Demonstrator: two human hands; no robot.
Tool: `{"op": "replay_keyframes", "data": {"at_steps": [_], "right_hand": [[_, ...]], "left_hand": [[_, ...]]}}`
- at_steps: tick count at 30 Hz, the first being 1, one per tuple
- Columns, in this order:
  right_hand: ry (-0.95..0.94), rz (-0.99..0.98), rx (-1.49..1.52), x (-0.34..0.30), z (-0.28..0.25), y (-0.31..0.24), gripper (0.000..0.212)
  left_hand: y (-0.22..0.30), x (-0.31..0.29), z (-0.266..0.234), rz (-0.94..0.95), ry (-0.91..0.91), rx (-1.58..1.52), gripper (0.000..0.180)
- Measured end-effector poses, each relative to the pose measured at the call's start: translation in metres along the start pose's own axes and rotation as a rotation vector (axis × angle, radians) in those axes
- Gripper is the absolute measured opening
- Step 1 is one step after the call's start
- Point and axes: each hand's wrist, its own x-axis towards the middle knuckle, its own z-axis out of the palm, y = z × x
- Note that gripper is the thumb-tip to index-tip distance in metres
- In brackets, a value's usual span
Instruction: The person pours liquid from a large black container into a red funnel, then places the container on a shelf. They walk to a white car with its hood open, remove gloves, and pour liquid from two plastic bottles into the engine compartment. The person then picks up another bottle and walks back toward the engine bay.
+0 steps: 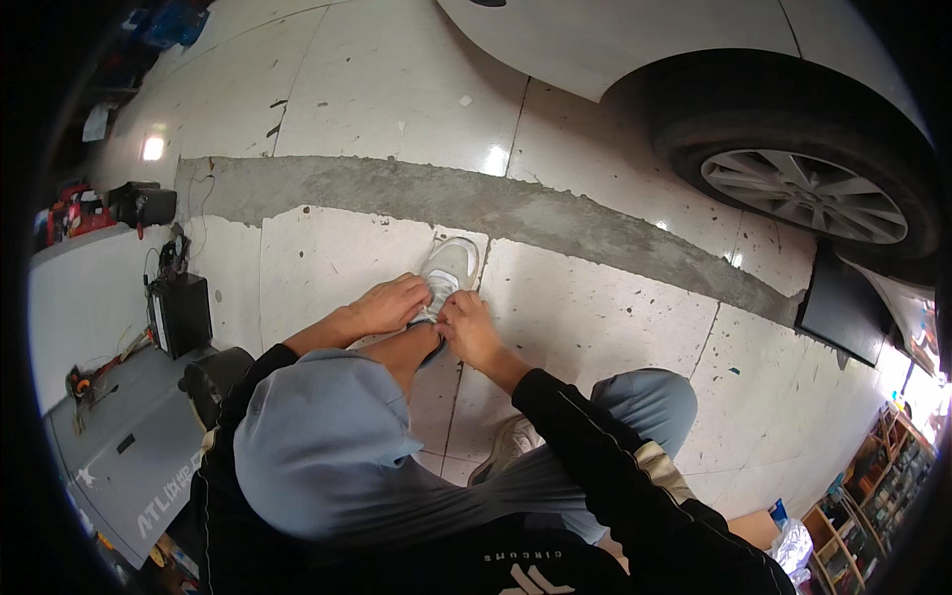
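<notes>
A light grey-and-white sneaker (pixel 451 261), worn on my left foot, rests flat on the floor with its toe pointing away from me. Both hands meet at its white shoelaces (pixel 443 290). From the left side, my left hand (pixel 393 303) has its fingers closed in a pinch at the laces. My right hand (pixel 470 327) pinches at the laces too, on the ankle side of the shoe. The fingers cover most of the lace ends. A dark sock (pixel 433 349) shows at the ankle under my right hand. My other sneaker (pixel 514 443) is partly hidden below my right leg.
A light-coloured car with its wheel (pixel 803 193) stands at the far right, beside a dark panel (pixel 843 305). A rough grey cement strip (pixel 397 188) crosses the tiled floor. On the left are a grey cabinet (pixel 129 436) and a black box (pixel 180 315). Wooden shelving (pixel 873 486) stands lower right.
</notes>
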Motion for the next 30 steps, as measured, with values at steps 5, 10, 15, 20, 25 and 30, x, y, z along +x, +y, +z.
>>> {"op": "replay_keyframes", "data": {"at_steps": [5, 10, 15, 20, 25, 30], "right_hand": [[-0.046, 0.051, -0.139, 0.001, 0.011, 0.011, 0.019], [-0.120, 0.090, -0.070, -0.011, 0.024, 0.037, 0.020], [-0.184, 0.153, 0.243, -0.003, 0.012, 0.050, 0.017], [-0.393, 0.715, 1.375, 0.017, -0.003, 0.035, 0.017], [-0.105, 0.741, 1.287, 0.027, 0.028, 0.009, 0.020], [0.137, 0.391, 0.785, 0.037, 0.055, 0.005, 0.024]], "left_hand": [[0.005, -0.008, -0.014, -0.083, -0.087, 0.003, 0.017], [-0.015, -0.027, -0.016, -0.158, -0.157, 0.188, 0.015], [-0.035, -0.033, -0.012, -0.497, -0.383, -0.462, 0.014], [-0.035, -0.036, -0.022, -0.583, -0.474, -0.962, 0.011], [-0.023, -0.034, -0.012, -0.246, -0.173, -0.839, 0.009], [-0.020, -0.027, -0.009, -0.541, -0.068, -1.096, 0.007]]}}
